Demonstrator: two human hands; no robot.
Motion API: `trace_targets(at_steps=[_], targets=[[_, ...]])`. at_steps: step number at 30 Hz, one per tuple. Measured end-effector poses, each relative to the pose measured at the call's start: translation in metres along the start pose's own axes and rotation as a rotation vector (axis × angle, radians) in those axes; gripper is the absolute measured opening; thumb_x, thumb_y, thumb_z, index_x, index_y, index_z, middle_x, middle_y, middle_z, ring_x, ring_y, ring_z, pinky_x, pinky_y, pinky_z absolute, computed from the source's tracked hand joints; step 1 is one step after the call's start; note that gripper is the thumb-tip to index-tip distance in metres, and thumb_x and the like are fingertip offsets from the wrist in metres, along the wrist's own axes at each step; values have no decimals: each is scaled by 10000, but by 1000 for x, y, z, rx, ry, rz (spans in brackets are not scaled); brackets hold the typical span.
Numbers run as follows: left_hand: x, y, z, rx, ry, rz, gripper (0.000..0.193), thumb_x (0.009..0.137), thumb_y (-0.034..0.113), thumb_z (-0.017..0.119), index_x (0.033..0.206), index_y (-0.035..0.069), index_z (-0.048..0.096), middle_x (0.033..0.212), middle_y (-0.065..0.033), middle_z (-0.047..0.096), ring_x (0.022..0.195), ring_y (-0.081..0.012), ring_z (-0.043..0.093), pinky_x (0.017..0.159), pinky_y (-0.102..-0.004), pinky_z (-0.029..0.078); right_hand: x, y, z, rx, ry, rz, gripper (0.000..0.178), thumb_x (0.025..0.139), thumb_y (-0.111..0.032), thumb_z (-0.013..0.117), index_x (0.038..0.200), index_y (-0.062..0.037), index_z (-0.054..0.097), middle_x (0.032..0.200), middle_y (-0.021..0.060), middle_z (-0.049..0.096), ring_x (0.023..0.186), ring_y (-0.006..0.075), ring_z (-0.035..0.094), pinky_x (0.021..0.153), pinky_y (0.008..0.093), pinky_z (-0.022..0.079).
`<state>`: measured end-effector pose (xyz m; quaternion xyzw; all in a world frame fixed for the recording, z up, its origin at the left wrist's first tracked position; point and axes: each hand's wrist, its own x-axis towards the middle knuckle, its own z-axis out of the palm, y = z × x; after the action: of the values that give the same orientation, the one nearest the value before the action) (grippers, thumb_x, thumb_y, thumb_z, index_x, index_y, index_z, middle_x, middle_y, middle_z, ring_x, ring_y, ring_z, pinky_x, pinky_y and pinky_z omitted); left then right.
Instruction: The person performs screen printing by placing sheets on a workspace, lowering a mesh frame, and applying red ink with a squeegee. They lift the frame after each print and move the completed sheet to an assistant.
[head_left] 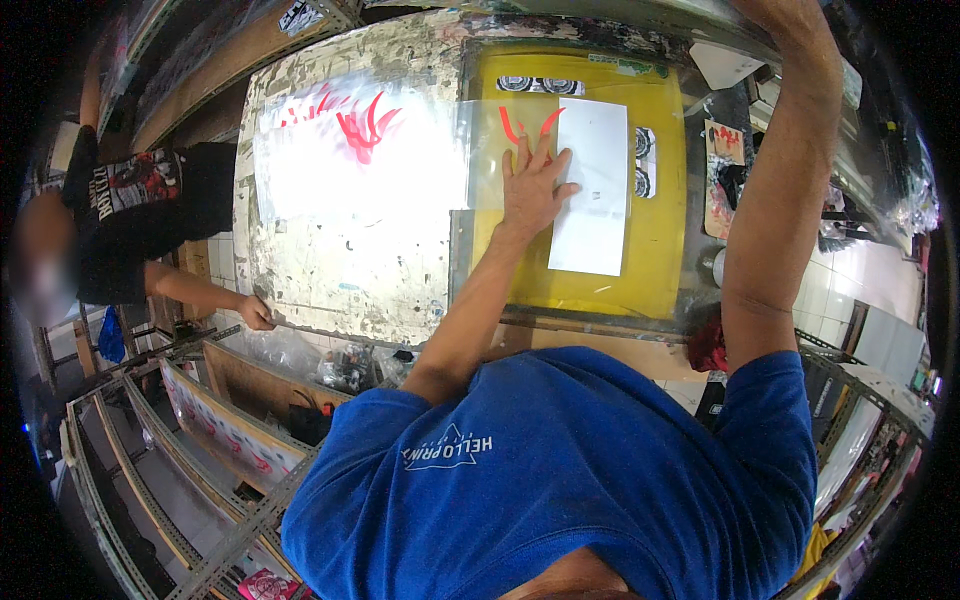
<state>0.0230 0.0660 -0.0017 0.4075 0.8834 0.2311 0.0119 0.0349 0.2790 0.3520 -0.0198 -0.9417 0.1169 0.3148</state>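
My left hand [538,185] rests palm down with its fingers spread. It lies over the left edge of a white paper sheet [598,220] and the end of a clear film [486,150] with red curved flame-like marks. Both lie on a yellow rectangular panel [655,265]. Printed pieces with black wheel-like pictures [540,86] are on the panel beside the sheet. My right arm reaches up and away to the far right. Only the near part of my right hand [785,14] shows at the top edge; its fingers are out of sight.
Left of the panel is a paint-spotted white board [350,270], partly washed out by glare. A co-worker in a black shirt [125,220] stands at its left, one hand [256,312] at its near corner. Metal racks [140,470] stand lower left. A paint-stained board [722,180] lies right.
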Motion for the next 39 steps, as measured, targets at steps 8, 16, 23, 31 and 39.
trace_targets(at_steps=[8, 16, 23, 31, 39], targets=[[15, 5, 2, -19, -18, 4, 607, 868, 475, 686, 1379, 167, 569, 1556, -138, 355, 1447, -430, 257, 1141, -620, 191, 7, 13, -1, 29, -107, 44, 355, 896, -304, 673, 1136, -48, 732, 1111, 177, 720, 1035, 306, 647, 982, 437, 486], [20, 7, 7, -18, -12, 20, 610, 885, 477, 664, 1395, 161, 554, 1552, -147, 360, 1447, -435, 265, 1134, -629, 195, -2, 2, 0, 15, -3, -32, 349, 897, -289, 674, 1137, -41, 730, 1069, 167, 733, 970, 290, 663, 949, 425, 498], [22, 4, 9, 19, 15, 31, 627, 873, 464, 681, 1400, 153, 547, 1531, -147, 382, 1444, -422, 269, 1125, -648, 191, 5, -15, -23, 190, -314, 169, 340, 900, -269, 668, 1147, -43, 729, 933, 133, 740, 737, 199, 625, 680, 330, 507], [22, 37, -95, -889, 635, -57, 878, 809, 269, 798, 1502, -19, 342, 1363, -164, 543, 1256, -299, 522, 1040, -398, 375, -62, 10, 16, 65, -33, 87, 385, 810, -183, 722, 1191, -127, 719, 957, 105, 715, 809, 260, 613, 710, 362, 495], [-76, 15, -119, -1171, 483, -480, 832, 660, 100, 909, 1365, -88, 510, 1143, -105, 659, 1056, -177, 602, 934, -343, 489, -169, -32, 64, 86, -50, 25, 370, 779, -226, 766, 1144, -183, 730, 932, 76, 682, 821, 297, 627, 738, 410, 473]])
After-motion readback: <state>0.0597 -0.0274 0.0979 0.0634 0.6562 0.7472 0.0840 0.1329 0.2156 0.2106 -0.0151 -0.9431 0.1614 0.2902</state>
